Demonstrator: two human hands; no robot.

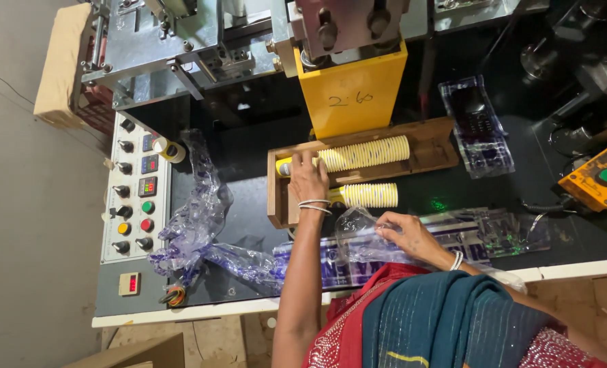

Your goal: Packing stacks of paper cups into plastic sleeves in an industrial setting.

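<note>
- Yellow ribbed paper cups, nested into a long horizontal stack, lie in the far channel of the open wooden tray at about 12 o'clock from your body, under the yellow machine guard.
- Your left hand rests on the left end of that stack, at 11 o'clock from you; its fingers are curled down over the end cups, pressed against them rather than spread.
- A second, shorter stack of the same yellow cups lies in the near channel of the tray, just beside your left wrist and apart from your fingers.
- Your right hand is at 1 o'clock, close to you, with its fingers pinched together on the mouth of a clear printed plastic sleeve lying flat on the black table.
- Judging by this, both stacks are out of the machine and lined up, but neither is in a sleeve yet; that part looks left to do.
- More crumpled clear plastic sleeves trail away to 9 o'clock beside the grey control panel with knobs and coloured buttons.
- Another flat sleeve lies at 2 o'clock, well apart from both hands.
</note>
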